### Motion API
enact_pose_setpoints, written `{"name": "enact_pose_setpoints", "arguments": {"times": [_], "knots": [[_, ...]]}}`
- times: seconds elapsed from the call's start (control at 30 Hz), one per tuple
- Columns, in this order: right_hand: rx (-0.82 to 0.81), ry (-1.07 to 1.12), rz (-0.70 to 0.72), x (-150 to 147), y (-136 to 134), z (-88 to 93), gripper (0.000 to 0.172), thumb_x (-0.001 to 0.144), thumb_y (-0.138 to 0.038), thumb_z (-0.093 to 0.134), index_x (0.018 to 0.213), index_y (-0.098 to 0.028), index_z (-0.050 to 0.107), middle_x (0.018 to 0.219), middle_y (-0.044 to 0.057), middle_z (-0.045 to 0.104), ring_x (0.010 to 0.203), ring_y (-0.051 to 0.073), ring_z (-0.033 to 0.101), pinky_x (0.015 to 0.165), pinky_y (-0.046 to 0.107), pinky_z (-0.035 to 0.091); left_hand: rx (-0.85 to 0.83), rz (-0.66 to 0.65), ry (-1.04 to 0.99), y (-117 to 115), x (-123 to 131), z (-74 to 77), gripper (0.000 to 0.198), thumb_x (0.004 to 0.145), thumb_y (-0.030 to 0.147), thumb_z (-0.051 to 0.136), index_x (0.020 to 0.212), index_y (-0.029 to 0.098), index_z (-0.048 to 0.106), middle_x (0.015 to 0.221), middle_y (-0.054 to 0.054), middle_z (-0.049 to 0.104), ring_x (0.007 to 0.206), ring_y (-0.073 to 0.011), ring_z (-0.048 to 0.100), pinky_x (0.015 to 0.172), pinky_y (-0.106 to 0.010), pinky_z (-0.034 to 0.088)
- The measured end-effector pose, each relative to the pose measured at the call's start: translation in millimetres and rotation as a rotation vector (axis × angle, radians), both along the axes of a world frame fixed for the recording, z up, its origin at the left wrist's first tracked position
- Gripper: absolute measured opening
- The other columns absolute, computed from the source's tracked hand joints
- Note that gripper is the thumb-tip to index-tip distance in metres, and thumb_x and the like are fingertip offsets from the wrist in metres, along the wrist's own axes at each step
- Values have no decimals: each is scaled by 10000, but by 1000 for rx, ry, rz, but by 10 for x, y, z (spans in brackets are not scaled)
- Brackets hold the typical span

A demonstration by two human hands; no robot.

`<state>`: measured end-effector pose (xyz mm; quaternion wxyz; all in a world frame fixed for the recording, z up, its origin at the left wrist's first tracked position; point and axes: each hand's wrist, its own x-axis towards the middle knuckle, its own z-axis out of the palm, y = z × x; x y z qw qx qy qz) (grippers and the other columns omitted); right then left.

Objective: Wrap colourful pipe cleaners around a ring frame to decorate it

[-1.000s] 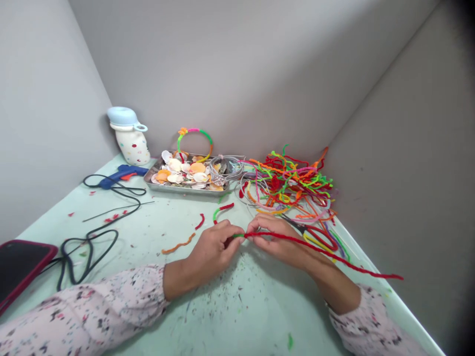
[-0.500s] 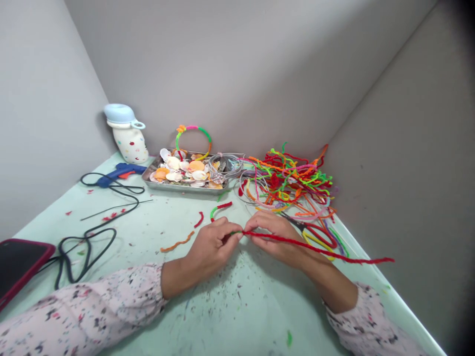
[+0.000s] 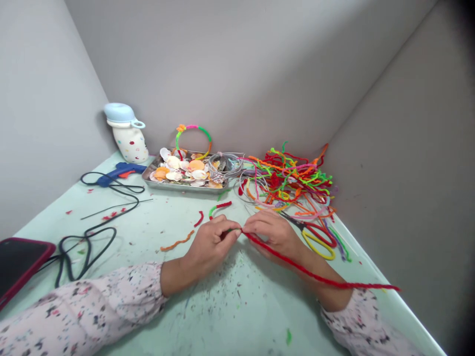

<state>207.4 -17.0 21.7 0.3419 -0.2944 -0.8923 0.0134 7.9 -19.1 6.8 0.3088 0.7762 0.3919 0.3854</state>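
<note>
The red pipe cleaner [image 3: 319, 279] is pinched by the nearly closed fingers of the right hand [image 3: 270, 235], its long axis being extended rightward and away from the hands. A green end [image 3: 232, 230] is gripped just beside it by the curled left hand [image 3: 210, 244].

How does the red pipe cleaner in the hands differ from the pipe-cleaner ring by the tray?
The free length of the red pipe cleaner is plain red, while the pipe-cleaner ring shows pink, green and orange sections. It runs out as a long strand; the ring is bent into a hoop. It is pinched between the left hand and right hand; the ring stands among shells in the steel tray. Both look fuzzy.
</note>
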Motion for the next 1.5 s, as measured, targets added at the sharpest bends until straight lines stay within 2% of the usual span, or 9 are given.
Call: {"name": "enact_pose_setpoints", "arguments": {"times": [0.27,0.53,0.63,0.8,0.9,1.07,1.5], "knots": [[185,-100,-28,5,-43,7,159,898,-119,542,998,-186,646,962,71,713,836,174,620,794,342,470,-45,18,-56,10,-14,36,188,866,191,541,832,171,725,732,-5,632,709,-135,547,690,-253,420],[181,-159,-34,8,-67,17,238,888,-96,508,1063,-183,643,1007,91,708,896,192,638,825,372,485,-115,12,-114,37,-22,17,175,872,223,543,851,168,707,807,-17,676,801,-159,597,748,-279,434],[88,-60,-15,17,-56,20,253,856,-86,522,1042,-199,652,982,73,716,893,188,650,832,371,494,-82,14,-62,46,-24,10,179,872,224,538,855,161,705,761,-14,636,757,-153,578,718,-277,422],[-280,69,-10,14,-60,90,179,855,-119,549,963,-199,666,904,46,705,841,162,642,792,314,505,5,-30,30,24,-27,8,183,885,210,519,882,154,694,736,-8,569,724,-142,542,679,-266,393],[-399,81,-53,5,-72,126,119,861,-147,573,919,-192,667,858,31,689,797,148,627,754,287,487,38,-50,55,14,-28,-10,176,889,196,513,909,154,683,740,-5,547,716,-136,531,667,-260,383],[-446,73,-110,-3,-78,136,84,844,-145,603,868,-193,667,811,4,673,760,132,609,722,260,454,61,-63,97,19,-32,-46,172,887,193,511,937,156,672,751,-7,531,698,-136,518,643,-263,374],[-444,48,-99,-3,-71,154,86,829,-137,620,850,-195,680,801,1,689,735,122,622,695,239,465,82,-95,111,14,-29,-6,228,919,206,472,914,168,696,730,-10,531,722,-139,533,668,-260,386]]}}
